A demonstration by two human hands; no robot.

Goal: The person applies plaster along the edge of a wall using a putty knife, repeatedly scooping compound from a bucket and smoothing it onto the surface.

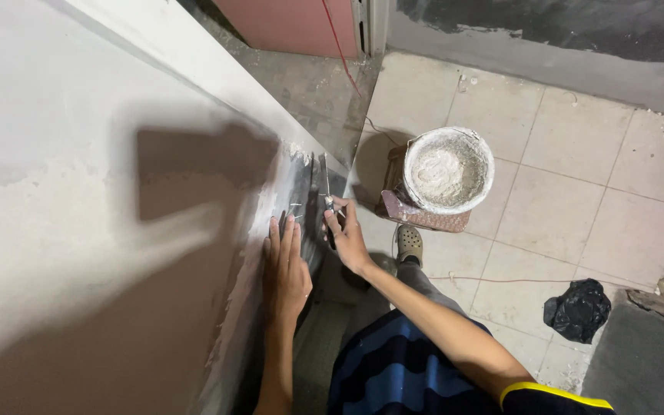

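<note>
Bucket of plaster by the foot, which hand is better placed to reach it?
Probably the right hand: it holds the trowel and is on the bucket side. The left hand lies flat on the wall.

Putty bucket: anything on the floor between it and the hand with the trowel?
Nothing visible. The right hand holds the trowel against the wall; the bucket sits on a block just beyond it. Only bare tile lies between; the shoe and black bag lie aside.
</note>
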